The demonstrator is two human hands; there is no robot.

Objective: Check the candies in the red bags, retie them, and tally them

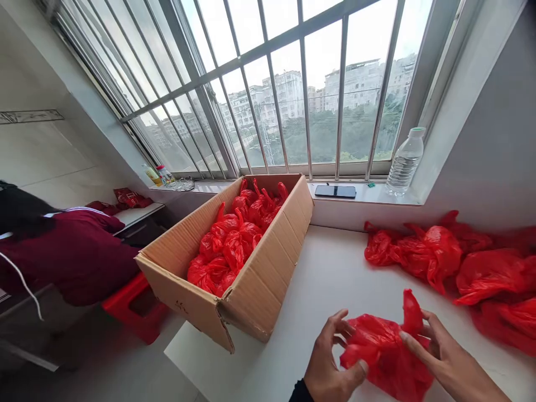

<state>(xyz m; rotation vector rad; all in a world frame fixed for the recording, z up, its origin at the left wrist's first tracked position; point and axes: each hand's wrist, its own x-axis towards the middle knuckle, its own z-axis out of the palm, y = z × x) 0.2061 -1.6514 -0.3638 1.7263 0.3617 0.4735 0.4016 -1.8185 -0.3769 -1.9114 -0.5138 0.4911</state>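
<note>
A red plastic bag [387,349] lies on the white table in front of me, its contents hidden. My left hand [333,360] curls around the bag's left side, with thumb and fingers on the loose plastic. On the other side, my right hand [439,349] pinches the upright, twisted handle of the same bag between thumb and fingers. To the left stands an open cardboard box [268,262] holding several tied red bags [226,240].
More red bags [435,251] are heaped along the wall at right. A phone [335,191] and a clear bottle [406,162] are on the windowsill. At far left, a person in a maroon top [79,251] is near a red stool [138,307].
</note>
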